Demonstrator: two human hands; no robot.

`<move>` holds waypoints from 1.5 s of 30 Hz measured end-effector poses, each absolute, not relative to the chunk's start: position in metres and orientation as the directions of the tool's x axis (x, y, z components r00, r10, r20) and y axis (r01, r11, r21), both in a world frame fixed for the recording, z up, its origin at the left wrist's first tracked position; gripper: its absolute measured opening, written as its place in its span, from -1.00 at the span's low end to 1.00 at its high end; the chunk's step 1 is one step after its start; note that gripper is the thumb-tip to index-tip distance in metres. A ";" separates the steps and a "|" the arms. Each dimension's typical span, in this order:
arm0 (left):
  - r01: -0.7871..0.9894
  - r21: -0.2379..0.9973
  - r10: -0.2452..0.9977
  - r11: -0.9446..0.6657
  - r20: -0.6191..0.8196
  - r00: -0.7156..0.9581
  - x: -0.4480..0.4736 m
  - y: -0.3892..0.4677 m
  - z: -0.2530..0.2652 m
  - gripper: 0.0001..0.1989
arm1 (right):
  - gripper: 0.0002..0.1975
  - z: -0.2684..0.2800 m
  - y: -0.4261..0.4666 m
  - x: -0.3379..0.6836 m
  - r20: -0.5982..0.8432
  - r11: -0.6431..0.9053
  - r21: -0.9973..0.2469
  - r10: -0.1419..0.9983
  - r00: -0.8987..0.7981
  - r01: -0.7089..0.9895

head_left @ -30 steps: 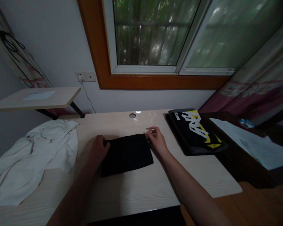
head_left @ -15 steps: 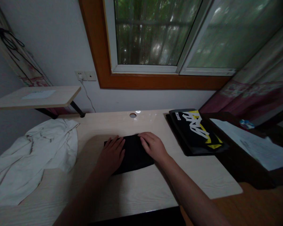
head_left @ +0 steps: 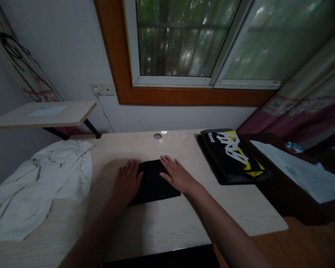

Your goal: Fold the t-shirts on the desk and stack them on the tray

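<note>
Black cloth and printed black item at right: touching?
Apart. Head view shows light tabletop and the right hand between the black cloth and the printed black item.

I've got the folded cloth (head_left: 153, 182) on the desk (head_left: 162, 227) between garment (head_left: 53, 182), left, and clothes stack (head_left: 229, 156), right; window (head_left: 181, 48) behind
</note>
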State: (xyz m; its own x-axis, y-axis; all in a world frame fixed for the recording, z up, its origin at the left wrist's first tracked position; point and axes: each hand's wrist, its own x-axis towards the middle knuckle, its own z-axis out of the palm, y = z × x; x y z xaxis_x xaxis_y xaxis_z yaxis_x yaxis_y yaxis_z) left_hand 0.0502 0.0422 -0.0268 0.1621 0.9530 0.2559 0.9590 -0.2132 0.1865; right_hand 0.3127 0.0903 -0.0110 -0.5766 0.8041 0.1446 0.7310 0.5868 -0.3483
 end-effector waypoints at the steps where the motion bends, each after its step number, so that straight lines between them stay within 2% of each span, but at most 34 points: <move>1: 0.963 0.184 0.958 -0.198 0.246 0.149 0.046 0.044 -0.028 -0.48 | -0.38 -0.013 0.092 0.317 0.143 0.575 -0.352 0.813 -0.565 0.738; 8: 0.988 0.157 0.972 0.006 0.230 -0.042 0.006 0.053 -0.030 -0.51 | -0.57 -0.019 0.110 0.339 0.256 0.478 -0.404 0.878 -0.405 0.780; 12: 0.983 0.183 0.948 0.006 0.313 -0.064 -0.003 0.055 -0.023 -0.53 | -0.64 -0.005 0.109 0.335 0.392 0.546 -0.489 0.834 -0.388 0.680; 16: 0.956 0.206 0.903 -0.210 0.415 0.109 0.016 0.052 -0.007 -0.58 | -0.65 -0.001 0.102 0.324 0.404 0.674 -0.511 0.736 -0.543 0.533; 19: 0.875 0.200 0.841 -0.441 0.433 0.325 0.038 0.043 0.002 -0.62 | -0.65 -0.008 0.102 0.320 0.356 0.687 -0.490 0.720 -0.596 0.536; 23: 0.671 0.206 0.696 -0.712 0.333 0.637 0.060 0.030 0.005 -0.56 | -0.67 -0.016 0.107 0.322 0.338 0.654 -0.464 0.755 -0.562 0.598; 26: 0.593 0.227 0.634 -0.773 0.243 0.734 0.066 0.026 0.001 -0.46 | -0.71 -0.014 0.109 0.323 0.331 0.636 -0.439 0.771 -0.544 0.635; 30: 0.672 0.181 0.693 -0.718 0.276 0.666 0.064 0.030 -0.002 -0.58 | -0.81 -0.004 0.109 0.325 0.307 0.564 -0.330 0.822 -0.479 0.757; 33: 0.790 0.129 0.780 -0.600 0.317 0.540 0.054 0.036 -0.002 -0.54 | -0.89 0.001 0.106 0.327 0.277 0.499 -0.271 0.860 -0.429 0.823; 35: 0.860 0.107 0.834 -0.498 0.331 0.442 0.046 0.039 -0.002 -0.50 | -0.87 0.001 0.102 0.326 0.217 0.523 -0.326 0.852 -0.476 0.788; 38: 0.909 0.114 0.869 -0.401 0.363 0.337 0.035 0.043 -0.003 -0.48 | -0.75 -0.003 0.095 0.322 0.152 0.621 -0.453 0.761 -0.631 0.640; 41: 0.897 0.176 0.866 -0.406 0.386 0.317 0.032 0.046 -0.006 -0.53 | -0.67 -0.007 0.089 0.315 0.228 0.708 -0.490 0.668 -0.709 0.509; 45: 0.846 0.225 0.843 -0.484 0.380 0.381 0.041 0.045 -0.014 -0.57 | -0.70 -0.005 0.088 0.311 0.376 0.715 -0.496 0.689 -0.620 0.493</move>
State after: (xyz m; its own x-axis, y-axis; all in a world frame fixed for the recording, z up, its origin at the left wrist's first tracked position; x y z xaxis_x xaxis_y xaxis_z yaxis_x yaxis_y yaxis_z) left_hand 0.0411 0.0453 -0.0140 0.3810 0.8430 0.3798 0.8460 -0.4836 0.2247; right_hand 0.3113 0.0884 -0.0052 -0.6199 0.6887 0.3761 0.4933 0.7148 -0.4957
